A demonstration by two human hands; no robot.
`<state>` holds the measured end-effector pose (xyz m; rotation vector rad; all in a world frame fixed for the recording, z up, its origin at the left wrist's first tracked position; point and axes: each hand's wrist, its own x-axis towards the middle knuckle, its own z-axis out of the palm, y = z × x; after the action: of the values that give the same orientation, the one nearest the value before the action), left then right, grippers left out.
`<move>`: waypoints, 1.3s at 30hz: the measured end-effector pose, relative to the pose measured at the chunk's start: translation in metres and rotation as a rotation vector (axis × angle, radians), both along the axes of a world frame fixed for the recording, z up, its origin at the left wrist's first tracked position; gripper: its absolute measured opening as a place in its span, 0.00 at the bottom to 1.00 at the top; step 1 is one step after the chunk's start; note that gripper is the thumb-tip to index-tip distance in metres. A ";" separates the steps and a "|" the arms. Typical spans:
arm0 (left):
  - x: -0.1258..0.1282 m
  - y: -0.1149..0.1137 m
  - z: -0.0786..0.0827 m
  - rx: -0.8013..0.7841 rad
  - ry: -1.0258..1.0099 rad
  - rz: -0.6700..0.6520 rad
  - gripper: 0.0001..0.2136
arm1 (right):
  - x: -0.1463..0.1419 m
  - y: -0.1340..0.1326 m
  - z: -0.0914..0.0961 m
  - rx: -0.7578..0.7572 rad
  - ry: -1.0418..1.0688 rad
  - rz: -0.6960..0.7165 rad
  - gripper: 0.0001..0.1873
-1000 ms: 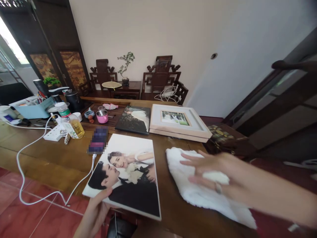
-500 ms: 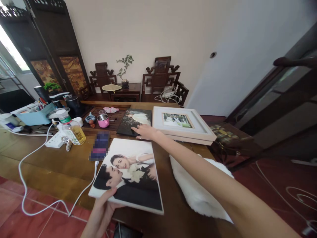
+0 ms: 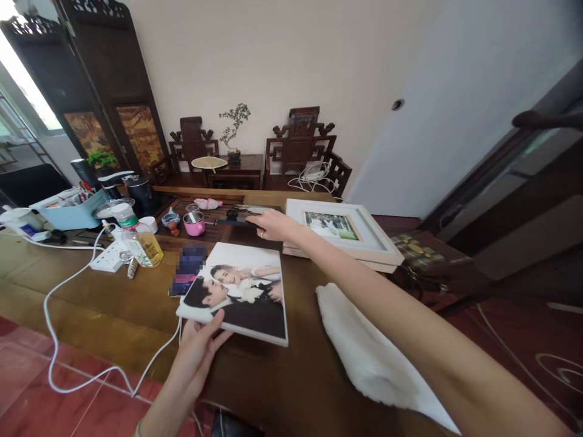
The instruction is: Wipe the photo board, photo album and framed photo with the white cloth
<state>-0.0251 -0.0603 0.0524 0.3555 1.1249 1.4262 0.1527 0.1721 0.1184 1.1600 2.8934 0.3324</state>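
Table (image 3: 82,297): pens (image 3: 84,187) in bin (image 3: 82,213), yellow liquid (image 3: 153,250) in bottle (image 3: 136,238); left grip (image 3: 200,345) holding couple photo (image 3: 246,297), right grip (image 3: 272,224) pinching dark photo (image 3: 233,215).

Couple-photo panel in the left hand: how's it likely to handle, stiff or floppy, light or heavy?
The photo panel is probably stiff: it looks flat with the left hand gripping its near edge. Likely light for its size, since it looks thin and only one hand holds it.

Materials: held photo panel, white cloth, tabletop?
Photo panel: likely rigid board, smooth face; thick, unbent edge, core unclear.
White cloth: probably plush fabric; fuzzy edge, soft drape.
Tabletop: likely varnished wood; brown, slight sheen, board seams.
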 end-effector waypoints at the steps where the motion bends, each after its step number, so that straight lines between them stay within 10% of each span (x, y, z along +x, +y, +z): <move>1: 0.000 0.005 0.001 0.000 0.012 0.018 0.24 | 0.003 0.001 0.005 0.007 0.013 -0.005 0.24; 15: 0.024 0.098 -0.001 -0.015 0.055 -0.010 0.10 | 0.014 0.007 0.034 0.056 0.063 -0.097 0.28; 27: 0.052 0.170 -0.025 -0.066 0.111 0.076 0.09 | 0.008 0.002 0.007 0.114 0.048 -0.112 0.28; 39: 0.055 0.185 -0.027 -0.070 0.145 -0.061 0.12 | -0.004 -0.013 -0.022 0.173 0.030 -0.071 0.26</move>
<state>0.0301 0.1248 0.0254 0.4458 1.2677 1.3202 0.1490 0.1593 0.0959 1.2983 2.8886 0.5781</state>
